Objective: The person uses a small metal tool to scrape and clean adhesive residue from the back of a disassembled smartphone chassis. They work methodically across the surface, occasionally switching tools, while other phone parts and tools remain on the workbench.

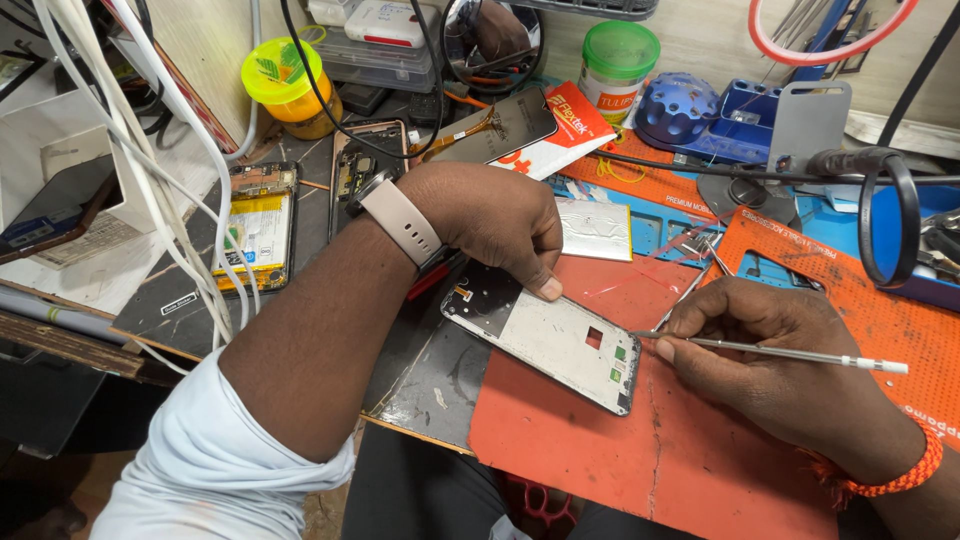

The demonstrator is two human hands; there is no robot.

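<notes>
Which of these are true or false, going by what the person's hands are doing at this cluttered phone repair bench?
1. The left hand presses down on the white rectangular phone frame. True.
2. The right hand holds a pair of scissors. False: it holds a thin metal tool with a white tip, its point at the frame's edge.
3. The phone frame lies partly on a red-orange work mat. True.
4. The left wrist is bare. False: it wears a watch with a pale strap.
5. An opened phone with a yellow battery lies beside the left forearm. True.
6. The jar with a green lid sits between the hands. False: it stands at the back of the bench.
</notes>
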